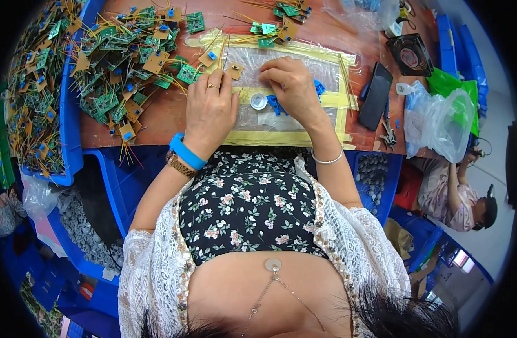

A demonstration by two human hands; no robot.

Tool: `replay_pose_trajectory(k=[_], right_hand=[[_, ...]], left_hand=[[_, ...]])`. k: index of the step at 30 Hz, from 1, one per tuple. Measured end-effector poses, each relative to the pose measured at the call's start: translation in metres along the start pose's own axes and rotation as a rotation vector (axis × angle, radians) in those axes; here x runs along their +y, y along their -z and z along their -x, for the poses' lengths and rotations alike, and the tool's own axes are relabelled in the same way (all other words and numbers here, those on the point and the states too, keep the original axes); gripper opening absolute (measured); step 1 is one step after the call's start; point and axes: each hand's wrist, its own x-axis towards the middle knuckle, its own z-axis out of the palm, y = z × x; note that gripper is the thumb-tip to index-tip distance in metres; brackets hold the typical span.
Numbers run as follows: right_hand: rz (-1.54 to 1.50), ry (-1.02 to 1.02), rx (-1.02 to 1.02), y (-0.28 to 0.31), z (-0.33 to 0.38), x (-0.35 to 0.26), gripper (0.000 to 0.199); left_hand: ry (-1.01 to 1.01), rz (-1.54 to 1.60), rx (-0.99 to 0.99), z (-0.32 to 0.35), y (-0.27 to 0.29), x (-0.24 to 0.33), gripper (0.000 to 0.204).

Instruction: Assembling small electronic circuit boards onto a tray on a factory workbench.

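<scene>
My left hand [209, 110] rests palm down, its fingers stretched forward and pressed together. Its fingertips are on the left edge of a small brown circuit board [234, 71] with a dark component. Beyond them lies another brown board with a blue component [211, 56], among thin wires. To the right, my right hand [295, 90] is curled, thumb and fingers drawn together; anything between them is too small to make out. Between the hands stands a small round white cup [258, 101]. Small blue parts [277, 106] lie beside and partly under my right hand.
A clear sheet edged with yellow tape [258, 137] covers the work spot. Wired green boards [106, 104] are heaped at left, beside a blue bin [72, 112]. At right are a phone [375, 96], a black fan [409, 54], keys [388, 135] and plastic bags [441, 121]. Another person sits beyond.
</scene>
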Motion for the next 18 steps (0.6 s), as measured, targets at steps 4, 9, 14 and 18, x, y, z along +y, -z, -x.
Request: replay_pose_trajectory(k=[4,9,14,18], right_hand=[[0.014,-0.180,0.135,0.004,0.003,-0.014,0.008],[0.096,-0.294,0.042,-0.004,0.002,-0.022,0.010],[0.040,-0.284,0.050,-0.006,0.003,-0.016,0.014],[-0.048,-0.401,0.012,-0.001,0.005,-0.017,0.017]], left_hand=[[-0.009,-0.013,0.014,-0.001,0.000,0.000,0.043],[0.012,0.005,0.023,-0.002,0.000,0.002,0.044],[-0.002,0.042,0.053,-0.001,0.000,0.002,0.045],[-0.013,0.029,0.065,0.000,-0.001,0.002,0.045]])
